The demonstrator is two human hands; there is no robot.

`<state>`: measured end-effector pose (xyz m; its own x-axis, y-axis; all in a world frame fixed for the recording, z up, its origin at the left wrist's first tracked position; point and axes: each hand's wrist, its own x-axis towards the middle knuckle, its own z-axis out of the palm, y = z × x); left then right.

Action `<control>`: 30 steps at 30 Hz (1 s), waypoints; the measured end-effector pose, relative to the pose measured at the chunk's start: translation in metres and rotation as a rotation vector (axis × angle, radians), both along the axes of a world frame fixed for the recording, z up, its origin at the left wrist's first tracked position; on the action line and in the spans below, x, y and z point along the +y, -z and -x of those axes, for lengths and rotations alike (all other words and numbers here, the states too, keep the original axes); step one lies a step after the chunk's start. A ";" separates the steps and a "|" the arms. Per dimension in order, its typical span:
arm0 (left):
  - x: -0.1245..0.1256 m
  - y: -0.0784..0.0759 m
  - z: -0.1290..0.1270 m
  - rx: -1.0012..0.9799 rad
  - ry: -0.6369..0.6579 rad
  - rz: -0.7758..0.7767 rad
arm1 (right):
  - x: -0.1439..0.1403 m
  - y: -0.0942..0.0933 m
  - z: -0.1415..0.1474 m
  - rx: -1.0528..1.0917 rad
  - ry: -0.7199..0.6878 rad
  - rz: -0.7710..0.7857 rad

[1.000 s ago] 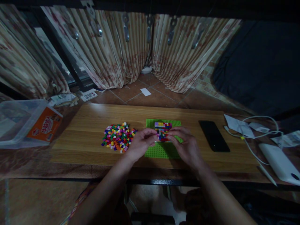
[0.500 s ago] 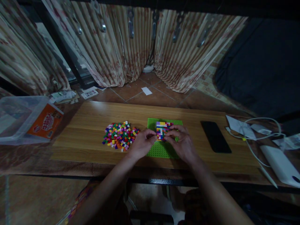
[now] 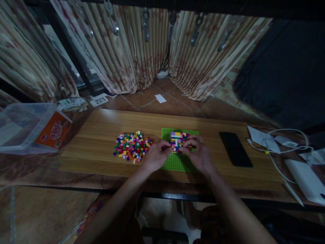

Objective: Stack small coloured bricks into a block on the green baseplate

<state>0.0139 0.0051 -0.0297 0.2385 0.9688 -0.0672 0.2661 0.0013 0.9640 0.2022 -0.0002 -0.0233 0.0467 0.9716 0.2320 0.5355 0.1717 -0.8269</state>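
Observation:
A block of small multicoloured bricks point(image 3: 177, 140) sits on or just over a green studded baseplate point(image 3: 180, 163); I cannot tell whether it is attached. At its left edge, my left hand point(image 3: 158, 155) has thumb and forefinger pinched against the lower corner. My right hand point(image 3: 198, 153) curls around the right side, its thumb at the near edge and its fingers over the far right corner, hiding part of the block. Left of the baseplate lies a loose pile of coloured bricks point(image 3: 132, 145), close to my left wrist.
On the wooden board point(image 3: 86, 145) a black phone point(image 3: 235, 149) lies to the right. Beyond it are white cables point(image 3: 291, 129), a white power bank point(image 3: 304, 181) and papers. A clear plastic bin point(image 3: 22, 130) with an orange label stands at far left.
The whole view has shifted slightly, so everything appears a little further right. Both hands stay at the brick block with nearly the same hold.

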 end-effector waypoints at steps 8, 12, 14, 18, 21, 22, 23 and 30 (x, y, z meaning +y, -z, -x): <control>0.008 -0.019 0.030 0.332 -0.078 -0.162 | -0.004 0.004 -0.005 -0.052 -0.020 -0.030; 0.017 -0.027 0.060 0.620 -0.138 -0.170 | -0.006 -0.001 -0.007 -0.043 0.034 -0.060; 0.019 -0.028 0.067 0.714 -0.120 -0.165 | -0.006 -0.004 -0.007 -0.057 0.055 -0.070; 0.014 -0.028 0.065 0.826 -0.045 -0.188 | -0.007 -0.010 -0.003 -0.102 0.052 -0.101; 0.010 -0.030 0.060 0.850 -0.019 -0.219 | -0.009 -0.012 -0.001 -0.121 0.041 -0.124; 0.009 -0.031 0.059 0.856 -0.022 -0.221 | -0.009 -0.012 -0.001 -0.126 0.039 -0.128; 0.009 -0.031 0.058 0.862 -0.031 -0.222 | -0.010 -0.012 -0.002 -0.130 0.038 -0.131; 0.008 -0.029 0.058 0.878 -0.041 -0.271 | -0.009 -0.013 -0.003 -0.143 0.034 -0.140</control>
<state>-0.0443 0.0127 -0.0007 0.1742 0.9844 0.0226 0.9075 -0.1694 0.3843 0.2048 -0.0094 -0.0107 0.0353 0.9278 0.3714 0.6533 0.2598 -0.7112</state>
